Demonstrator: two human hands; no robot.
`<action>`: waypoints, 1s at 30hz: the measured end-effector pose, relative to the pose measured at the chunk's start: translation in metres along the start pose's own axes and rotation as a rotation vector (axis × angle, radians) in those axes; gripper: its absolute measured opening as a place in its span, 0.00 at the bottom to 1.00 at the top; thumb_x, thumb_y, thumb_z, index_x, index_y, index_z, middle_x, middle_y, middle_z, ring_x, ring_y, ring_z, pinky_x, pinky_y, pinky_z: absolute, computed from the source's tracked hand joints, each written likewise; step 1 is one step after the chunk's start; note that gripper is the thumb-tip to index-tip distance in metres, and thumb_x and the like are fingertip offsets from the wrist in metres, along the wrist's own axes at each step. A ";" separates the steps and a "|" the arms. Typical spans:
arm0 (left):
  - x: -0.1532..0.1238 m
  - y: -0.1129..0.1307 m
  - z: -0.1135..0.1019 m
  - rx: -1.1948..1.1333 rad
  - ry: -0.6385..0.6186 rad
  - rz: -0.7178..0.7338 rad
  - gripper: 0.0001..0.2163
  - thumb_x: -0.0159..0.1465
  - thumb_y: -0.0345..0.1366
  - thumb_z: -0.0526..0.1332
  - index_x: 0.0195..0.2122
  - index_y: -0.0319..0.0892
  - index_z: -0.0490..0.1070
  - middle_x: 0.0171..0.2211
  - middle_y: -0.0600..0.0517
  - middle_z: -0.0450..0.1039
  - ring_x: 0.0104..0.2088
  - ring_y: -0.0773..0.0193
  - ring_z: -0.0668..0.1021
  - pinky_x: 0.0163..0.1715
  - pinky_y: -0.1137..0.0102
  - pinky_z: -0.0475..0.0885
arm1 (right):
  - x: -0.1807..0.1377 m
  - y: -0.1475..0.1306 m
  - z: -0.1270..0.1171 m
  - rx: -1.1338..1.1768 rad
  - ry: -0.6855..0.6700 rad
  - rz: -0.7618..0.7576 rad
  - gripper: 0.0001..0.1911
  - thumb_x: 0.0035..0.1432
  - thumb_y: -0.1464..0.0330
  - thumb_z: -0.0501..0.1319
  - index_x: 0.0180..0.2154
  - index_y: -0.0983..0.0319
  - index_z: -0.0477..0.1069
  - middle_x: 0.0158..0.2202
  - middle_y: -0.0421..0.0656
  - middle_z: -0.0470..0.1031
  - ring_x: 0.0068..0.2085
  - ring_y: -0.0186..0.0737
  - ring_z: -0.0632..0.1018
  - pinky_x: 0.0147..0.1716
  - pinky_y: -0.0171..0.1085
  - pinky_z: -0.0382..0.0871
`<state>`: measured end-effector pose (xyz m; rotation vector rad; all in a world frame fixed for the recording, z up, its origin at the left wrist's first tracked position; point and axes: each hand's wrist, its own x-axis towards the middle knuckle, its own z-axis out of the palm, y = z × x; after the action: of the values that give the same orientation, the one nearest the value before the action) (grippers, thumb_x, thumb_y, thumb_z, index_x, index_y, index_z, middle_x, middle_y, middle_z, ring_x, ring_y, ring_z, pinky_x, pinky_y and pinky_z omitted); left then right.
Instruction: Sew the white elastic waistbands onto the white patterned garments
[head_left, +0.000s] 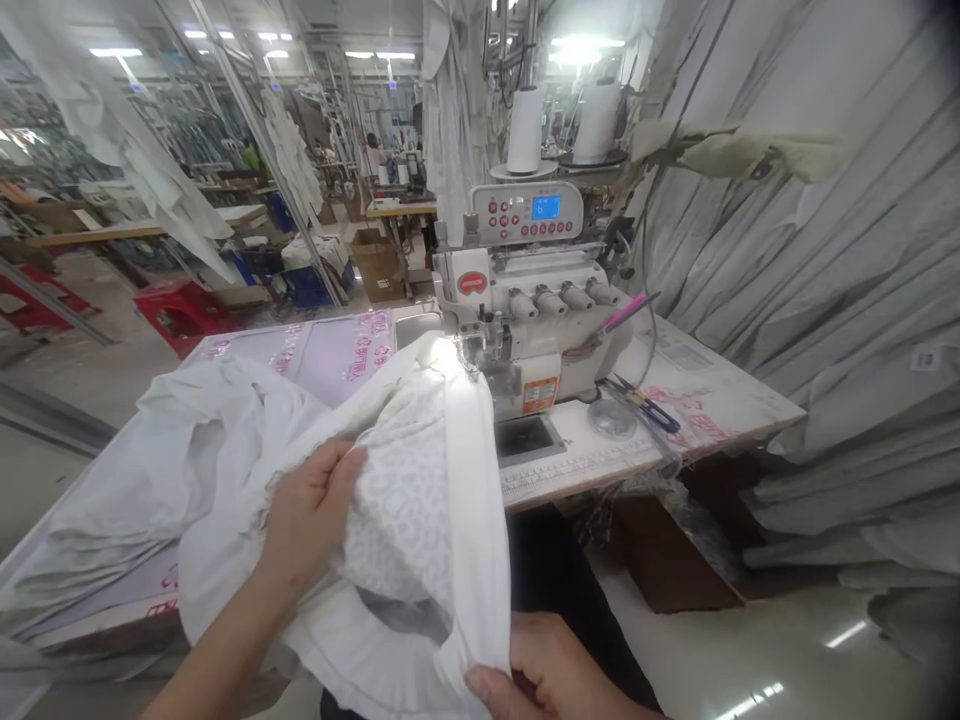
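Note:
A white garment with a faint mottled pattern spreads from the table over my lap. Its far end lies under the presser foot area of the overlock sewing machine, where a lamp lights it. My left hand is closed on a fold of the garment, left of the patterned part. Lower down, near the front edge, my right hand pinches the smooth white band that runs up to the machine. Some fingertips of both hands are hidden by cloth.
Thread snips and a clear round dish lie right of the machine on the table. Thread cones stand behind. More white cloth is heaped at left. Hanging fabric fills the right side. A red stool stands beyond.

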<state>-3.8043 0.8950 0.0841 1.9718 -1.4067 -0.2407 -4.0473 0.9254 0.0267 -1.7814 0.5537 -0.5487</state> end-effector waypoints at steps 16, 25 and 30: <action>0.034 0.012 -0.001 0.026 0.116 0.030 0.12 0.62 0.45 0.52 0.29 0.44 0.68 0.20 0.58 0.63 0.23 0.68 0.65 0.23 0.75 0.59 | 0.024 0.004 -0.015 0.068 0.163 0.072 0.12 0.58 0.68 0.52 0.22 0.63 0.56 0.23 0.37 0.59 0.26 0.31 0.63 0.25 0.30 0.54; 0.076 0.020 -0.001 0.060 0.228 0.185 0.10 0.61 0.41 0.53 0.30 0.42 0.69 0.21 0.57 0.65 0.23 0.69 0.66 0.24 0.75 0.59 | 0.058 0.000 -0.041 0.212 0.215 0.086 0.15 0.58 0.62 0.54 0.23 0.65 0.61 0.23 0.38 0.59 0.27 0.33 0.61 0.28 0.32 0.57; 0.128 0.026 -0.003 0.076 0.279 0.316 0.10 0.61 0.40 0.53 0.30 0.41 0.69 0.21 0.56 0.63 0.23 0.69 0.65 0.26 0.74 0.60 | 0.089 -0.002 -0.063 0.267 0.219 0.096 0.15 0.55 0.60 0.56 0.25 0.65 0.65 0.24 0.39 0.64 0.27 0.34 0.65 0.28 0.33 0.59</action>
<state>-3.7717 0.7780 0.1326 1.7297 -1.5296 0.2258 -4.0169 0.8240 0.0531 -1.4442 0.6796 -0.7215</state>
